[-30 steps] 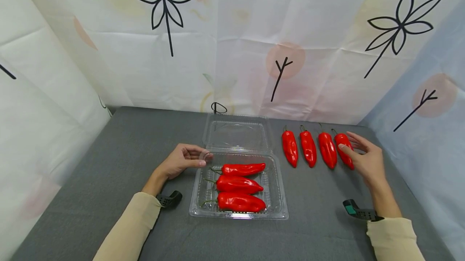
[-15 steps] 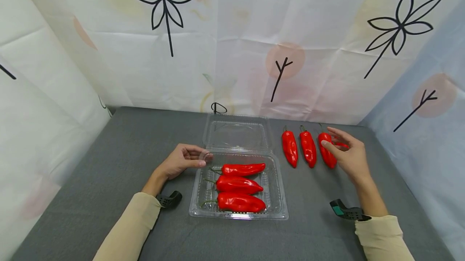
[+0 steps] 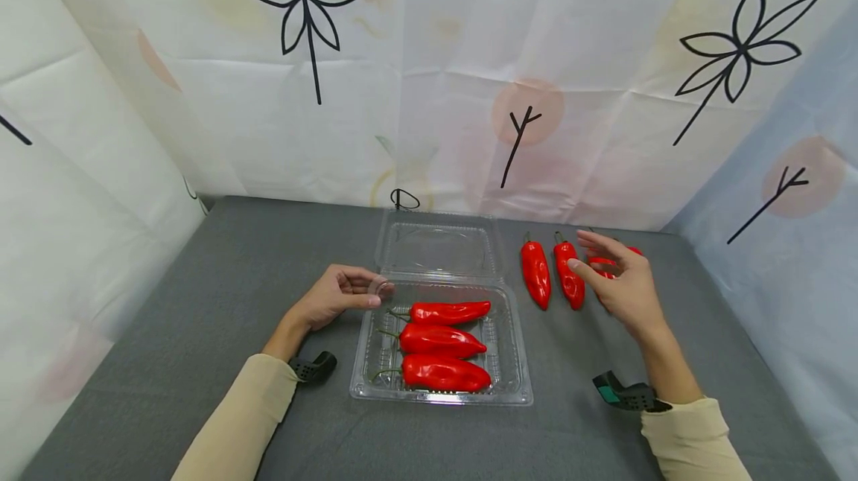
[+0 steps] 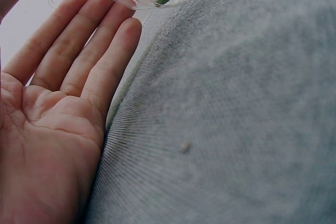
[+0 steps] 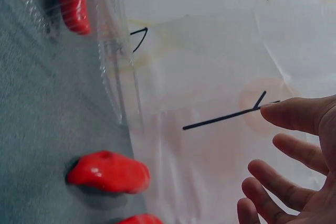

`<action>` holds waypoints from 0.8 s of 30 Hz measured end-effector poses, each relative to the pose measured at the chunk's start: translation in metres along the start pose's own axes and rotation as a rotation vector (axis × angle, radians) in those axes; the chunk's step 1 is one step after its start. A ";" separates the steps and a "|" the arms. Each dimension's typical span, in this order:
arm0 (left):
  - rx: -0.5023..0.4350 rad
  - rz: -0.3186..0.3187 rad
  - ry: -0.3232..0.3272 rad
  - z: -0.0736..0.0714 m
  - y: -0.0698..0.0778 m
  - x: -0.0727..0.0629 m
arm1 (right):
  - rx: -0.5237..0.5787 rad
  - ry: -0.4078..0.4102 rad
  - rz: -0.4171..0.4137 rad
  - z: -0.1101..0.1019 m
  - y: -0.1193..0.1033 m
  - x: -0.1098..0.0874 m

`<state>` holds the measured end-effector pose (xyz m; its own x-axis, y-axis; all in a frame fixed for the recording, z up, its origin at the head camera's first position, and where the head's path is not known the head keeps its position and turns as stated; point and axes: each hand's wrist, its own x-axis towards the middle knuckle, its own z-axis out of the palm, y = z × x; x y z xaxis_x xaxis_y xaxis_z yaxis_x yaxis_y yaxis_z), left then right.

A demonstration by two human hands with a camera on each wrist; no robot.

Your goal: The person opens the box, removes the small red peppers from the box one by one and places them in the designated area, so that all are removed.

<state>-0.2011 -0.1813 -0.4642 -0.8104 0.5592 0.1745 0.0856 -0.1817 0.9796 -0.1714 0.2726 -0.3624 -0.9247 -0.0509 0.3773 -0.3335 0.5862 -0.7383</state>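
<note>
A clear plastic clamshell box (image 3: 439, 395) lies on the table with its lid (image 3: 439, 246) folded back. Three red peppers (image 3: 442, 339) rest in its base, stems pointing left. My left hand (image 3: 338, 293) is at the box's upper left corner, and in the left wrist view its straight fingers (image 4: 79, 51) reach the plastic edge. Right of the box, red peppers (image 3: 535, 272) stand in a row. Above the right end of that row hovers my right hand (image 3: 623, 287), fingers spread and holding nothing. It partly hides the two rightmost peppers; the second pepper from the left (image 3: 568, 276) is beside its thumb.
A grey cloth covers the table (image 3: 268, 243). Printed fabric walls (image 3: 449, 94) close in the back and both sides. Each wrist wears a black band, such as the left wristband (image 3: 313, 368).
My right hand has moved left along the row, from the rightmost pepper towards the second from the left. My left hand, the box and the peppers stay in place.
</note>
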 end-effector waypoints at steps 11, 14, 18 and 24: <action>0.011 0.006 -0.003 0.000 0.000 0.001 | 0.108 -0.057 -0.031 0.011 -0.013 -0.003; 0.008 0.008 -0.006 0.000 0.000 0.001 | 0.125 -0.078 -0.032 0.015 -0.014 -0.004; 0.003 0.008 -0.008 0.000 0.000 0.001 | 0.145 -0.099 -0.035 0.018 -0.015 -0.006; 0.015 0.006 -0.005 -0.001 0.000 0.000 | 0.162 -0.141 -0.033 0.030 -0.017 -0.008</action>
<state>-0.2015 -0.1818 -0.4642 -0.8071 0.5620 0.1808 0.0994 -0.1725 0.9800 -0.1634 0.2393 -0.3697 -0.9254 -0.1871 0.3295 -0.3788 0.4449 -0.8115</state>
